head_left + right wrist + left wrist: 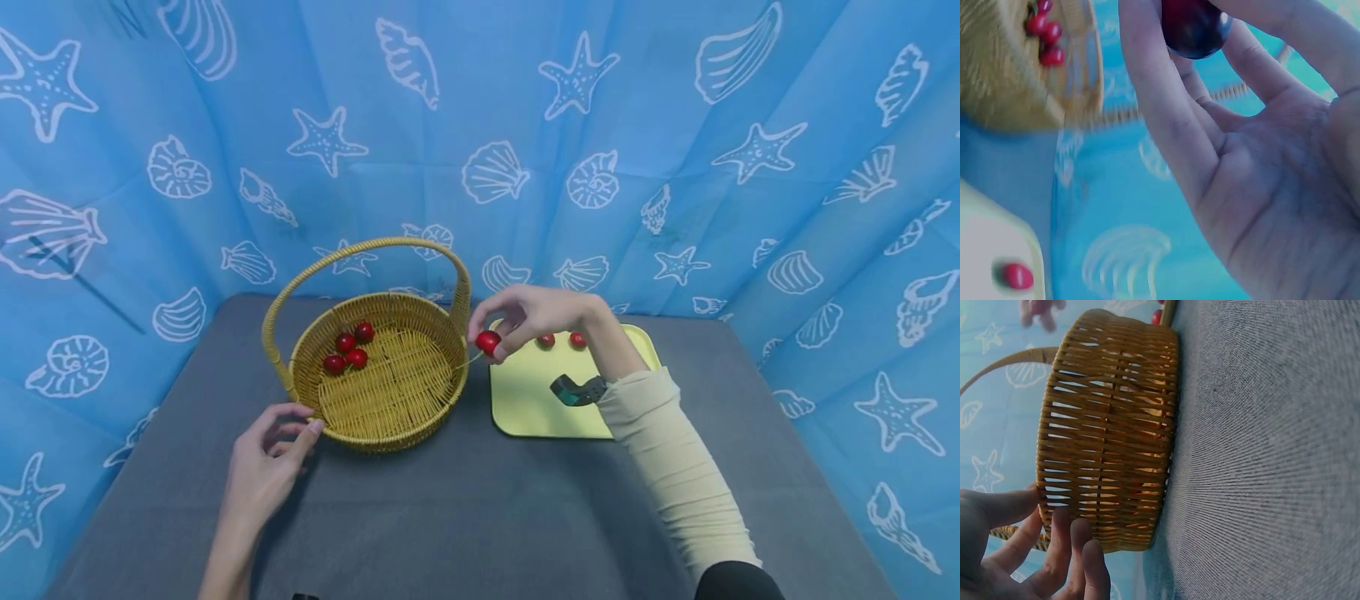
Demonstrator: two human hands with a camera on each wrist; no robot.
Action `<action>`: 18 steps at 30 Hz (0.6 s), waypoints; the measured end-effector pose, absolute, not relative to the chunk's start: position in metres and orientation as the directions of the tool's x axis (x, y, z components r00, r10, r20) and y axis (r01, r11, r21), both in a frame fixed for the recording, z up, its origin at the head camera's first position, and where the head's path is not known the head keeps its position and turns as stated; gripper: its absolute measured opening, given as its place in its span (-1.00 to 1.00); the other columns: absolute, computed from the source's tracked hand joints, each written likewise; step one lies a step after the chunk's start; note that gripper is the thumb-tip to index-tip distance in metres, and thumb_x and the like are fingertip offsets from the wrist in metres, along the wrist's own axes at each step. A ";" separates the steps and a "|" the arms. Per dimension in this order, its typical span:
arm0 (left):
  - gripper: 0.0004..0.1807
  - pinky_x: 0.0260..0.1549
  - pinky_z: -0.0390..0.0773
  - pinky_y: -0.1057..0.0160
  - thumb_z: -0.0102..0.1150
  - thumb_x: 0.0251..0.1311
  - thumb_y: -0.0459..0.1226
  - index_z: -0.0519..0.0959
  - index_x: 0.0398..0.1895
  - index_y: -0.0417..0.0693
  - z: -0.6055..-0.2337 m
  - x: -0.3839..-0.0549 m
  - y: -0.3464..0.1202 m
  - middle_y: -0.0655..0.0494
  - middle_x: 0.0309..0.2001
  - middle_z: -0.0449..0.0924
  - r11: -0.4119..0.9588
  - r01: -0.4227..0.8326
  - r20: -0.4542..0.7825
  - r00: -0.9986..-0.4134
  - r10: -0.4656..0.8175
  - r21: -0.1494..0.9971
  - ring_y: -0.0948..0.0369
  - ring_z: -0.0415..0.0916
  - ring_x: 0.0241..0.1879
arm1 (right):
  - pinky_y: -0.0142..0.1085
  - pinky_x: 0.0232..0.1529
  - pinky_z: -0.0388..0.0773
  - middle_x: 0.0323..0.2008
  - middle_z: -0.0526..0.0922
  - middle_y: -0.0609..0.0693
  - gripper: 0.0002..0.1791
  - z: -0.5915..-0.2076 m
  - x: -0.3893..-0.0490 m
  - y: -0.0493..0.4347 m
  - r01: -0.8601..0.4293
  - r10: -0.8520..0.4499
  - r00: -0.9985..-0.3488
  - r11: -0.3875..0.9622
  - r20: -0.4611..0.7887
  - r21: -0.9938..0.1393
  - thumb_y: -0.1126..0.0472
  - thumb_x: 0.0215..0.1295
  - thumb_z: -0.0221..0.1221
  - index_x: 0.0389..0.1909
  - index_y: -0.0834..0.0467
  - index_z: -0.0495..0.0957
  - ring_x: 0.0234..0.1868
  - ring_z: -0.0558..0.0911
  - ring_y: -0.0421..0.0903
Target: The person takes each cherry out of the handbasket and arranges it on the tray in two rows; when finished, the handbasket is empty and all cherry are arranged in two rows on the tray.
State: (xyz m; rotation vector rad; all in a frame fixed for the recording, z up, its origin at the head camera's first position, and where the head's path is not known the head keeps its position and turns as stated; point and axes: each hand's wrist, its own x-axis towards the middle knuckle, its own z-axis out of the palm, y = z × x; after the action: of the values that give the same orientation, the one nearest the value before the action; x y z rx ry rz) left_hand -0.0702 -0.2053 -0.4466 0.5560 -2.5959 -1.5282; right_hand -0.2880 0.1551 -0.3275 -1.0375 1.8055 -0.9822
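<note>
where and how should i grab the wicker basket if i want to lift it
Probably by the crown of its arched handle, coming from above: the arch rises well over the wicker basket and nothing touches its top, while the left hand pinches the near-left edge.

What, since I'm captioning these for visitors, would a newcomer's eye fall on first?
Probably the glossy red cherry pinched in the right hand, between the wicker basket and the yellow tray in the head view. Next comes that basket itself, left of the tray, with four cherries inside and the left hand gripping its near-left edge. Behind everything, the bright blue patterned curtain draws the eye too.
</note>
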 end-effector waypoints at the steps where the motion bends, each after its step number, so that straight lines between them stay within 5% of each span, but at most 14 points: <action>1: -0.57 -0.43 0.71 0.26 0.35 0.51 -0.06 0.56 0.28 -0.03 -0.447 -0.070 -0.206 -0.23 0.02 0.78 0.436 -0.265 -0.112 -0.932 -0.345 0.860 0.25 0.73 -0.35 | -0.34 -0.45 0.48 -0.10 0.77 0.11 -0.63 -0.327 -0.288 0.164 -0.267 -0.897 -0.350 0.373 -0.271 -0.889 0.34 0.40 0.39 0.18 0.18 0.64 -0.24 0.75 -0.10; 8: -0.59 -0.41 0.73 0.26 0.36 0.50 -0.05 0.58 0.26 0.00 -0.446 -0.068 -0.209 -0.20 0.02 0.79 0.418 -0.244 -0.103 -0.938 -0.331 0.875 0.33 0.73 -0.37 | -0.34 -0.35 0.58 0.00 0.85 0.15 -0.62 -0.334 -0.292 0.223 -0.194 -0.805 -0.512 0.447 -0.299 -0.873 0.34 0.41 0.39 0.19 0.29 0.60 0.00 0.86 -0.02; 14: -0.58 -0.41 0.73 0.26 0.35 0.51 -0.06 0.56 0.27 -0.02 -0.446 -0.068 -0.208 -0.22 0.04 0.79 0.423 -0.255 -0.116 -0.938 -0.327 0.870 0.29 0.74 -0.36 | -0.15 -0.13 0.75 -0.09 0.82 0.11 -0.62 -0.346 -0.291 0.263 -0.184 -0.708 -0.660 0.476 -0.251 -0.860 0.30 0.41 0.41 0.18 0.22 0.61 -0.20 0.81 0.01; 18: -0.57 -0.41 0.72 0.26 0.33 0.52 -0.06 0.54 0.29 -0.03 -0.446 -0.069 -0.208 -0.24 0.06 0.78 0.427 -0.266 -0.128 -0.937 -0.325 0.864 0.28 0.74 -0.34 | -0.20 -0.24 0.72 -0.11 0.68 0.06 -0.68 -0.355 -0.291 0.284 -0.184 -0.643 -0.737 0.487 -0.208 -0.854 0.31 0.43 0.40 0.13 0.18 0.60 -0.21 0.78 0.05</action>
State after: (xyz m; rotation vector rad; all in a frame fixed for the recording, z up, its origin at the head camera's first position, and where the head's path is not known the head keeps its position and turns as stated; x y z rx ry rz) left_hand -0.0691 -0.2081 -0.4456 0.5395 -2.6046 -1.5598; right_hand -0.2910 0.2844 -0.3547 -0.6813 2.2240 -1.1900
